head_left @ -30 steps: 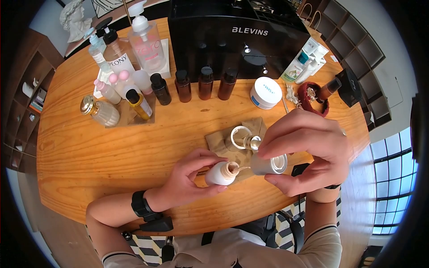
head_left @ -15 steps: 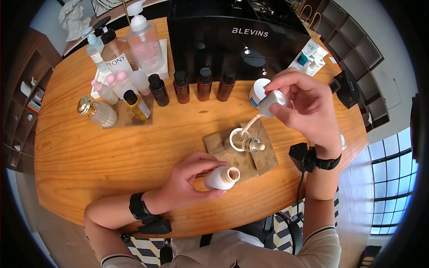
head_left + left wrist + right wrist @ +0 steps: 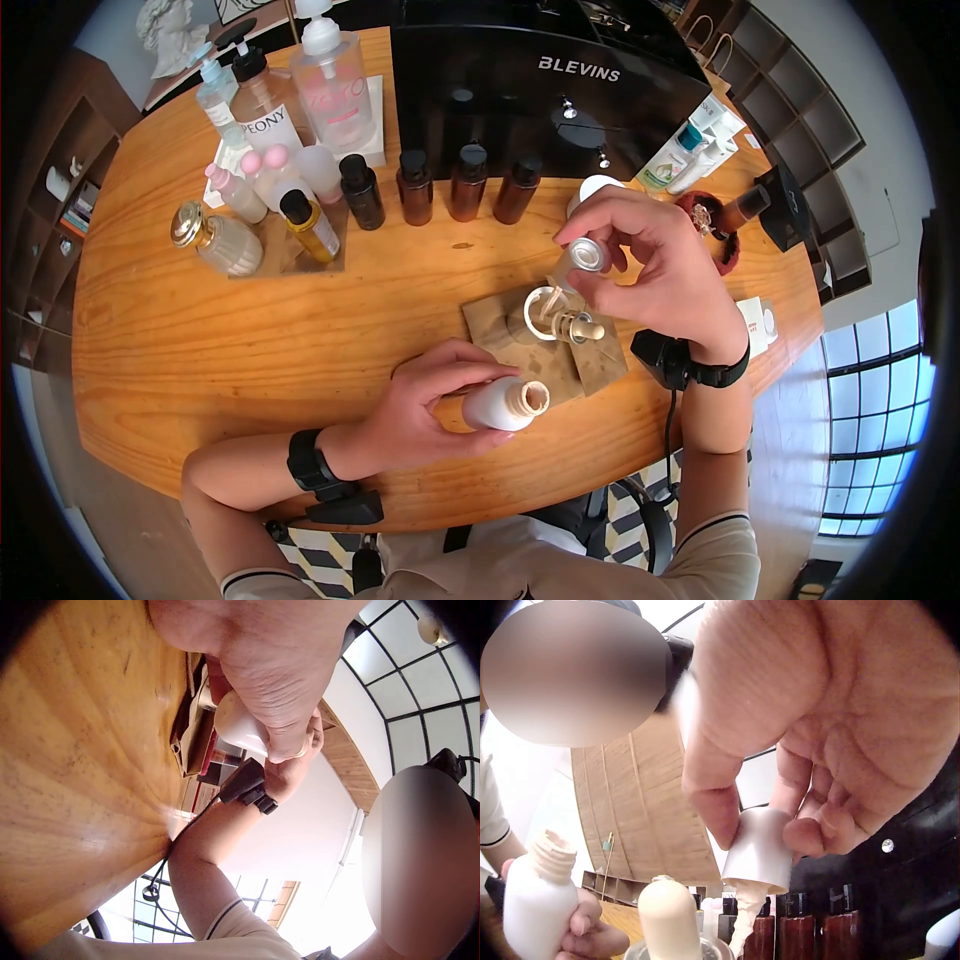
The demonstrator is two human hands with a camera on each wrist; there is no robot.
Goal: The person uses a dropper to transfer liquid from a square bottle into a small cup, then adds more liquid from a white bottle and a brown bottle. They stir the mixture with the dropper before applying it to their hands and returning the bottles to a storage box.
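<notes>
My left hand (image 3: 430, 395) holds a white bottle (image 3: 490, 405), its uncapped neck (image 3: 533, 398) smeared beige and tilted to the right. Between thumb and fingers, my right hand (image 3: 650, 255) pinches a silvery-white cap (image 3: 759, 847). A stick thickly coated in beige cream (image 3: 746, 919) hangs down from this cap. In the head view the coated stick reaches into the mouth of a small white-rimmed container (image 3: 533, 312). A dropper with a cream-coloured bulb (image 3: 583, 329) leans out over the container's rim. Folded brown paper (image 3: 550, 368) lies beneath them.
A black BLEVINS box (image 3: 520, 110) stands at the back of the wooden table (image 3: 330, 340). Dark bottles (image 3: 468, 185) line up before it, with pump bottles (image 3: 335, 95) and small bottles at left. A red bowl (image 3: 728, 258) sits beyond my right hand.
My right hand has carried the cap and coated stick away from the bottle, up and over the small container, then lowered it there. The left hand keeps holding the bottle nearly in place.
</notes>
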